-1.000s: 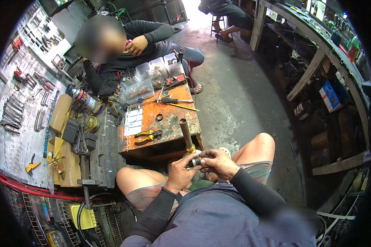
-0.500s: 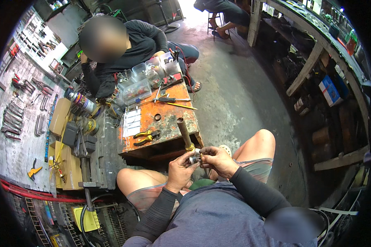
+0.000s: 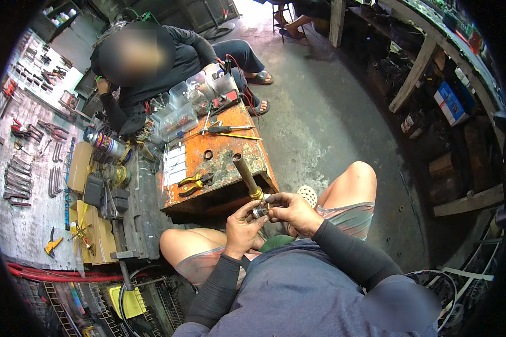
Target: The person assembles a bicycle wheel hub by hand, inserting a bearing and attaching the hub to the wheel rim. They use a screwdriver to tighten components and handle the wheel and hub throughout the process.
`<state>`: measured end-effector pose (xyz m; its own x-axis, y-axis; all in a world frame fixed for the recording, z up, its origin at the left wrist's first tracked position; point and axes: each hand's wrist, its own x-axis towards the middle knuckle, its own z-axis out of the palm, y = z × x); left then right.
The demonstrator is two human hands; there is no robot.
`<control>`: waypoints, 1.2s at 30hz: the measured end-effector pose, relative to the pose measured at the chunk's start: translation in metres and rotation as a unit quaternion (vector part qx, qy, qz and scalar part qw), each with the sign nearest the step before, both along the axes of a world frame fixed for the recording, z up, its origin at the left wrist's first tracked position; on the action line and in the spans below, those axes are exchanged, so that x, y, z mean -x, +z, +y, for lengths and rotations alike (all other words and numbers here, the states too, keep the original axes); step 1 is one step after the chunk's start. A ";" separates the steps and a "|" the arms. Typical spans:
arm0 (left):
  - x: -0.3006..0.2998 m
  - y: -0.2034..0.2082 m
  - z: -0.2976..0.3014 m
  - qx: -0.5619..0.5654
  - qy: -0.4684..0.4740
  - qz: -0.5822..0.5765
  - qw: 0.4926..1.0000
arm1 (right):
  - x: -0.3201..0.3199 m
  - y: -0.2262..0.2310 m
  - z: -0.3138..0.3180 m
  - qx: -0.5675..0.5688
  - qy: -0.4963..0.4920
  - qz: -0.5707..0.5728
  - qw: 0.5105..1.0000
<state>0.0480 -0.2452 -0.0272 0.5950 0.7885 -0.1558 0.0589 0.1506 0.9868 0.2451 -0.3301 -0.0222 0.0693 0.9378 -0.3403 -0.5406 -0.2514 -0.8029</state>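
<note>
Over my lap, my left hand [image 3: 244,229] pinches a small round silvery metal part [image 3: 259,212] between thumb and fingers. From the other side, my right hand [image 3: 296,213] closes its fingertips at the same part; anything small within that pinch is hidden. Just beyond my fingers a rusty metal tube [image 3: 245,173] rises at a slant, with a brass-coloured collar [image 3: 256,194] near its lower end. Whether the tube is joined to the silvery part cannot be made out. Yellow-and-black pliers [image 3: 195,183] lie on the worn orange tabletop [image 3: 230,159] ahead, near a small dark ring [image 3: 208,154].
Clear plastic boxes [image 3: 177,121] of small parts and a screwdriver [image 3: 224,130] occupy the table's far end. Another person [image 3: 152,73] sits behind it. Hand tools lie on the grey board [image 3: 31,219] at left. A wooden-framed workbench [image 3: 413,76] runs along the right.
My view has shifted slightly. The tube leans further left, and my right fingers sit closer around the silvery part. The other person's legs show more.
</note>
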 end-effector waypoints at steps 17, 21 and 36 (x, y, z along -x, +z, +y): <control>0.000 -0.003 -0.001 0.014 -0.022 0.027 0.999 | 0.006 -0.005 -0.002 0.015 -0.009 -0.036 0.999; 0.003 -0.007 -0.002 -0.019 -0.034 0.035 0.999 | 0.007 -0.006 0.000 0.017 0.011 -0.135 0.991; 0.006 -0.021 0.002 0.001 -0.037 0.034 0.999 | 0.012 -0.014 0.001 0.044 0.009 -0.110 0.993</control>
<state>0.0418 -0.2436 -0.0484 0.6392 0.7428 -0.1991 0.1372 0.1447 0.9799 0.2336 -0.3289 -0.0363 0.1352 0.9069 -0.3990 -0.3487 -0.3334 -0.8759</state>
